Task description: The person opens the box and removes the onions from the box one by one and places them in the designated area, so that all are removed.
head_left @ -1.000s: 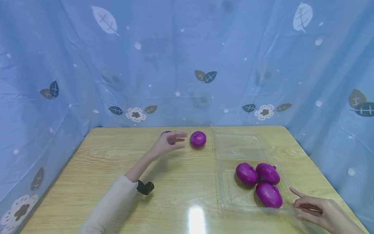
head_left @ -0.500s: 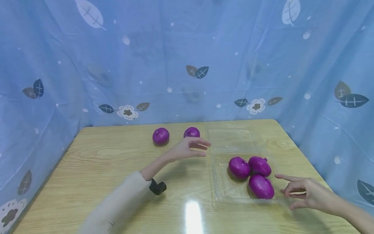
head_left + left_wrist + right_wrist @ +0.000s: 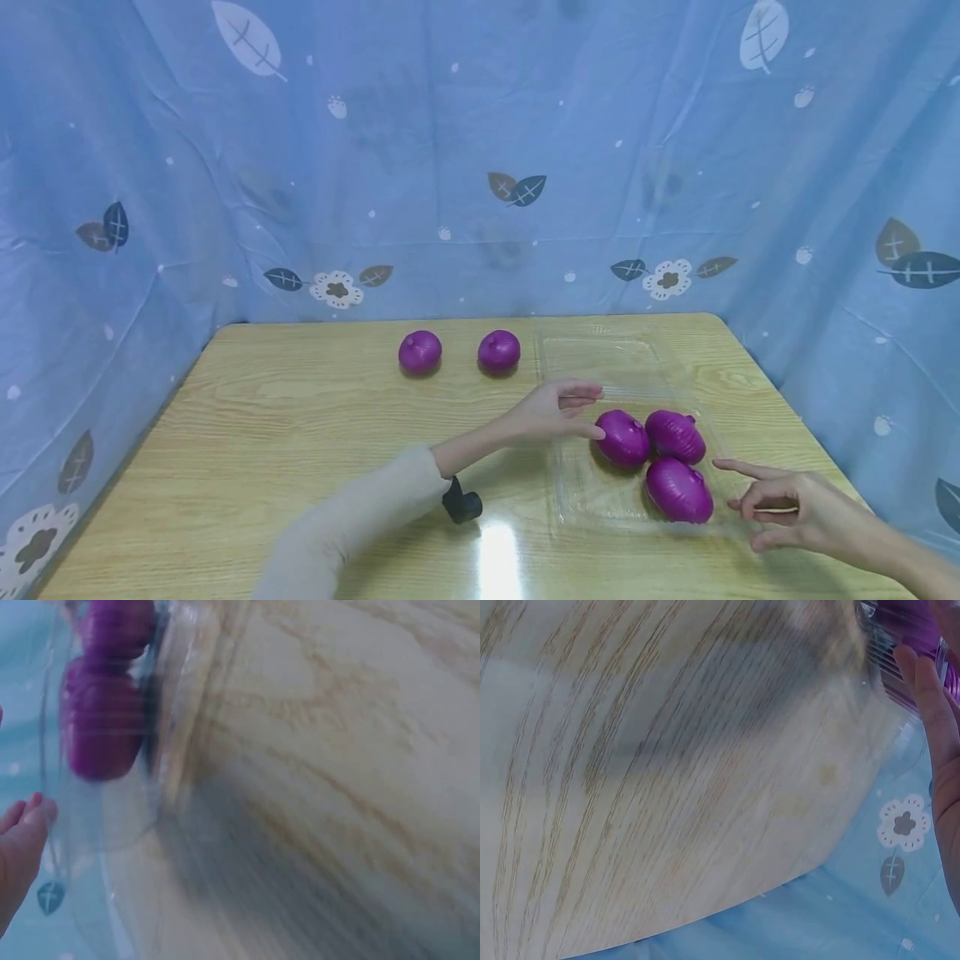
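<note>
A clear plastic clamshell box lies open on the wooden table, its lid folded back toward the curtain. Three purple onions sit in its base: a left one, a back right one and a front one. My left hand is over the box's left edge, fingers spread apart, thumb tip overlapping the left onion. Past the box's right side is my right hand, index finger stretched toward the onions, other fingers loosely bent around nothing. In the right wrist view, purple onion shows through the plastic beside the fingers.
Two more purple onions stand near the table's back edge, one left and one close to the lid. A blue patterned curtain hangs behind and along both sides. A black wrist camera hangs under the left sleeve.
My left hand has travelled right, from beside the back onions to the box's left edge. The right hand has shifted slightly inward toward the box. The onions keep their places.
</note>
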### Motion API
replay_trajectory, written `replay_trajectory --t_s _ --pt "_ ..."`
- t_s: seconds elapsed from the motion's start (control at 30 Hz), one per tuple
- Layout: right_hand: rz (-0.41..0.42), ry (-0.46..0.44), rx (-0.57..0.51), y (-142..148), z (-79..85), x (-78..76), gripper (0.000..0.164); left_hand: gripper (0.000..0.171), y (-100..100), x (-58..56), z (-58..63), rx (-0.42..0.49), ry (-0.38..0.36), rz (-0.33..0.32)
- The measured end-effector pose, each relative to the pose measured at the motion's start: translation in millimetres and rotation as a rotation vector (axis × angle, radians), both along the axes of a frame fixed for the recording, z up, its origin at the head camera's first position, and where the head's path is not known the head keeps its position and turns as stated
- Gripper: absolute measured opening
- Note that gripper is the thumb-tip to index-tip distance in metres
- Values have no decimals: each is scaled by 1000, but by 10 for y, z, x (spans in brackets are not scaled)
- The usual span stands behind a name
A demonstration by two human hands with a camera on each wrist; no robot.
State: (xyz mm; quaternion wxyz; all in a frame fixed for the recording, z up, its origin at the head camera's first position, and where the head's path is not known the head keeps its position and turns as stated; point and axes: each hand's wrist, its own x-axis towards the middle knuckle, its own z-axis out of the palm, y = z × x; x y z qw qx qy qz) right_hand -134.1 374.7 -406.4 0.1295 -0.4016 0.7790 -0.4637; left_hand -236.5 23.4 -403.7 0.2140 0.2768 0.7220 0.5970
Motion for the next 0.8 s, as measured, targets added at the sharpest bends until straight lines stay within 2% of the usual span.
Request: replay_trajectory --t_s 0.17,0.3,0.4,0.57,0.7,0.8 --pt "-4 21 6 -8 2 -6 26 70 186 43 -9 -70 -22 55" --pt "-9 -8 10 -8 13 -5 24 66 305 39 -45 -90 11 64" --pt "8 -31 0 -2 13 -12 23 60 372 32 -78 -122 60 31" --pt "41 -39 -8 4 9 -41 24 65 421 38 -68 -264 147 -46" --pt "42 -41 -2 -1 18 -46 24 66 426 18 -49 -369 219 -119" --pt "36 -49 1 -9 22 -43 23 65 413 -4 -44 -447 282 -198"
